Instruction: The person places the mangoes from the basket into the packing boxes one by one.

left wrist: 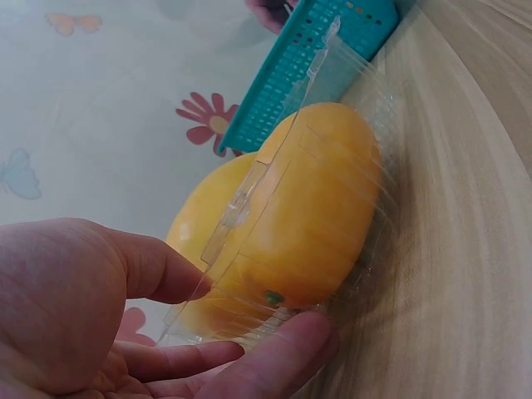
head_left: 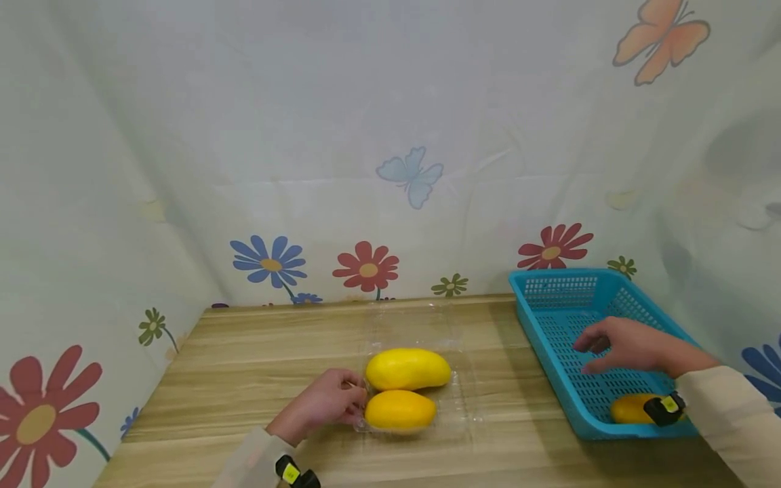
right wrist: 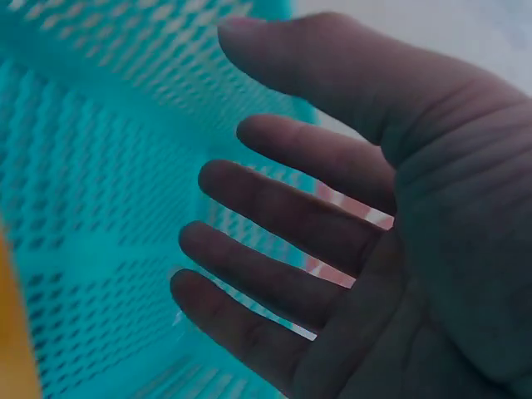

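Observation:
My left hand [head_left: 326, 404] holds the left edge of a clear plastic clamshell box [head_left: 454, 423], thumb and fingers about its rim. The box lies on the table with its lid [head_left: 405, 324] folded back toward the wall. Two yellow mangoes [head_left: 407, 368] lie side by side in it; the nearer mango [left wrist: 320, 199] shows a small green stem end in the left wrist view. My right hand [head_left: 628, 346] hovers over the blue basket [head_left: 552, 369], fingers spread and loosely bent, holding nothing. Another mango [head_left: 628, 409] lies in the basket's near end, partly hidden by the wrist camera.
The wood-grain table [head_left: 274, 339] carries the box in the middle and the basket at its right side. A pale cloth wall [head_left: 342, 122] with printed flowers and butterflies stands behind and on both sides. The basket's raised walls surround the area under my right hand.

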Demonstrator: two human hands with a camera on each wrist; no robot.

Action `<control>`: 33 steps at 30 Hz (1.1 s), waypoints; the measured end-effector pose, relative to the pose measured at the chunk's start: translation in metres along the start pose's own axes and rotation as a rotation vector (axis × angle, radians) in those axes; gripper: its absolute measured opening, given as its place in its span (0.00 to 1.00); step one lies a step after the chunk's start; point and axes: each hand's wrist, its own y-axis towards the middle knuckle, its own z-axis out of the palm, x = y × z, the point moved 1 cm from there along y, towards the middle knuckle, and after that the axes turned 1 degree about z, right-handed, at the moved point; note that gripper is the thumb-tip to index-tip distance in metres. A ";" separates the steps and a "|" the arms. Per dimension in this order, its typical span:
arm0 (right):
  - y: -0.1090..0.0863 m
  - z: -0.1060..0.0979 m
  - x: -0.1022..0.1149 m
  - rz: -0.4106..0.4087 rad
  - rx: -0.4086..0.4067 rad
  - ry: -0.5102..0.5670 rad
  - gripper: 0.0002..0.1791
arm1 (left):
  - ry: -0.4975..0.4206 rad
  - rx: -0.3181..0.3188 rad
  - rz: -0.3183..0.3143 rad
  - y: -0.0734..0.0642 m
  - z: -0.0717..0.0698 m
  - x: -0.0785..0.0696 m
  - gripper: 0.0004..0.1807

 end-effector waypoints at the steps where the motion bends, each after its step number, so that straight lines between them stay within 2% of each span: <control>1: -0.001 0.000 -0.008 0.006 0.019 0.012 0.28 | -0.001 0.002 0.001 0.000 0.000 0.000 0.17; 4: -0.003 0.001 -0.025 0.010 0.065 0.051 0.28 | 0.000 0.007 0.004 0.000 0.000 0.000 0.17; 8: -0.007 0.000 -0.039 0.005 0.140 0.089 0.27 | 0.002 0.008 0.006 0.000 0.001 0.001 0.17; 13: -0.011 0.000 -0.043 0.081 0.265 0.117 0.29 | 0.009 0.006 0.011 0.001 0.001 0.002 0.17; 19: -0.012 0.001 -0.043 0.165 0.361 0.147 0.28 | 0.006 0.009 0.007 -0.001 0.000 0.000 0.17; 23: -0.012 0.002 -0.042 0.229 0.401 0.185 0.27 | -0.001 0.013 0.007 -0.002 0.001 -0.001 0.17; 33: -0.008 0.003 -0.047 0.229 0.458 0.170 0.26 | -0.006 0.016 0.018 -0.002 0.001 -0.001 0.17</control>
